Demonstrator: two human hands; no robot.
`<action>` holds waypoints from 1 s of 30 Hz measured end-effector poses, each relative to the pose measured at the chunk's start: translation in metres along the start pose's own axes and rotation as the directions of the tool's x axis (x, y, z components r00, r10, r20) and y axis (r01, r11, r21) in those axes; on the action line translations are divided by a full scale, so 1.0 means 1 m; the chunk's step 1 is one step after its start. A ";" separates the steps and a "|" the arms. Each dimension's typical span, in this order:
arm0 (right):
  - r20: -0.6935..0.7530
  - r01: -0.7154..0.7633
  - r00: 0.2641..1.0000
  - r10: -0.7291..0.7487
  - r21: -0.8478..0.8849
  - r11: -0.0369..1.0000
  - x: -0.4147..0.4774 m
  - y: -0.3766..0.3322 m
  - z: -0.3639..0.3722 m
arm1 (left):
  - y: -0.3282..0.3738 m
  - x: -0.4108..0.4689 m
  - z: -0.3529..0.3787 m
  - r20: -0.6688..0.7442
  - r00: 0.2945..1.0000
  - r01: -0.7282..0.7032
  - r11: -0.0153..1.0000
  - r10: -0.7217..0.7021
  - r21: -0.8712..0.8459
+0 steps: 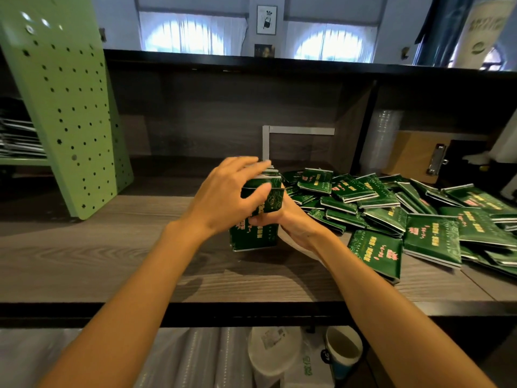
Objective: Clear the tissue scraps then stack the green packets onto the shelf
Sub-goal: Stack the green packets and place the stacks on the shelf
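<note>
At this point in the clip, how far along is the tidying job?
No tissue scraps show on the wooden shelf, so that step looks done. In hand: the left hand and right hand squeeze a bundle of green packets together, its lower edge on the shelf. Left: the loose heap of packets to the right is unstacked, so most of the stacking remains.

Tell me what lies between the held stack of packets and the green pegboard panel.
Head view: only bare wooden shelf between the stack and panel.
</note>
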State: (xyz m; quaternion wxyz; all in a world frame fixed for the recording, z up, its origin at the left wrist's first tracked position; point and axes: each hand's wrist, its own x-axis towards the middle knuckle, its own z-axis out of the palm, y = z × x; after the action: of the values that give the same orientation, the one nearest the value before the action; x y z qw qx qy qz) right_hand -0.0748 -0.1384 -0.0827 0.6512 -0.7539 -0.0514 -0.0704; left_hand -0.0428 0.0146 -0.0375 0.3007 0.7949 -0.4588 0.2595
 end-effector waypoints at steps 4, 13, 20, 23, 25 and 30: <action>-0.013 -0.003 1.000 0.003 0.000 1.000 0.001 0.001 0.000 | 0.003 0.003 -0.004 -0.125 0.992 -0.007 1.000 0.009 0.012; -0.020 -0.031 0.999 0.030 -0.051 0.998 0.000 -0.003 0.002 | 0.010 0.021 -0.026 0.231 0.972 0.056 0.998 -0.049 -0.024; -0.031 -0.023 0.999 0.022 -0.024 0.999 -0.002 -0.004 0.002 | 0.011 0.019 -0.027 0.291 0.952 0.131 0.988 -0.101 -0.086; -0.029 -0.031 0.999 0.031 -0.017 0.999 -0.002 -0.004 0.001 | 0.009 0.026 -0.029 0.236 0.965 0.130 0.991 -0.117 -0.043; -0.024 -0.037 0.999 0.037 -0.014 0.999 -0.002 -0.003 0.002 | 0.011 0.031 -0.031 0.228 0.967 0.118 0.993 -0.114 -0.007; -0.035 -0.039 0.999 0.039 0.006 0.999 -0.001 -0.002 0.001 | 0.016 0.037 -0.035 0.279 0.955 0.075 0.992 -0.100 0.100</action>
State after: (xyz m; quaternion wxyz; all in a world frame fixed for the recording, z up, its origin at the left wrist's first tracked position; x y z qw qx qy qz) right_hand -0.0765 -0.1366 -0.0812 0.6552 -0.7517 -0.0253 -0.0709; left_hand -0.0455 0.0120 0.0151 0.2078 0.8559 -0.4494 0.1496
